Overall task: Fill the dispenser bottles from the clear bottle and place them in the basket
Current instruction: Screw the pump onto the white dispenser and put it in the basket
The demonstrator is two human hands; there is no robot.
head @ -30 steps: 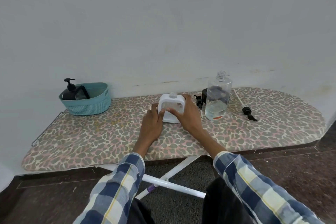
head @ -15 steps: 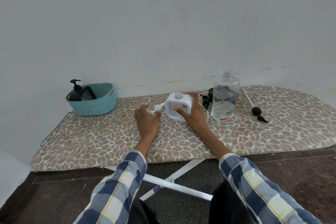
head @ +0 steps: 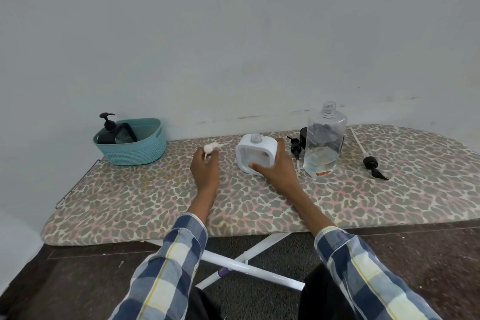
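Observation:
A white square dispenser bottle (head: 255,148) stands uncapped on the ironing board, and my right hand (head: 276,171) grips its right side and lower front. My left hand (head: 205,170) holds the white pump top (head: 209,149) low over the board, left of that bottle. The clear bottle (head: 323,141), open and about a quarter full, stands just right of my right hand. A teal basket (head: 135,152) at the board's left end holds a black pump bottle (head: 107,130). Another black dispenser bottle (head: 304,135) is partly hidden behind the clear bottle.
A black pump head with a long tube (head: 372,161) lies on the board to the right of the clear bottle. A second black pump (head: 296,148) lies between the white and clear bottles. The leopard-print ironing board (head: 145,195) stands against a grey wall.
My left hand has carried the white pump top away from the white bottle to the left and lowered it toward the board. My right hand has stayed on the bottle.

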